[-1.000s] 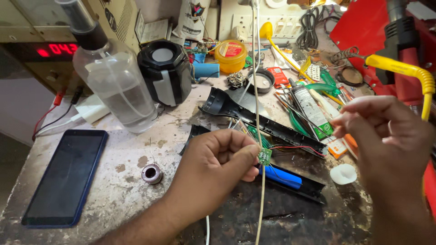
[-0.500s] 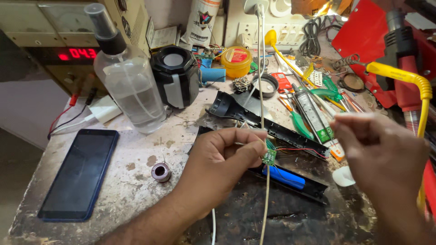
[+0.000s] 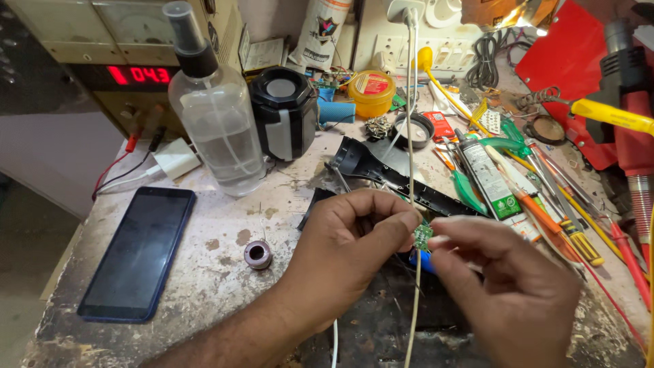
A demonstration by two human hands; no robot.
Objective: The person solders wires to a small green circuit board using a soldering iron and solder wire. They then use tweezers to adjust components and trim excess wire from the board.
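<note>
At the centre of the worn workbench (image 3: 204, 272), the left hand (image 3: 347, 245) and the right hand (image 3: 511, 293) meet over a small green circuit board (image 3: 422, 236). Both hands have their fingers curled in, and thumb and fingertips pinch the board from either side, the left from nine o'clock, the right from three. A white cable (image 3: 411, 136) runs from twelve o'clock down past the board. A dark smartphone (image 3: 139, 252) lies at nine o'clock, a small solder spool (image 3: 258, 254) between it and the left hand. A clear spray bottle (image 3: 214, 123) stands at eleven o'clock, with a black jar (image 3: 283, 112) just beside it.
</note>
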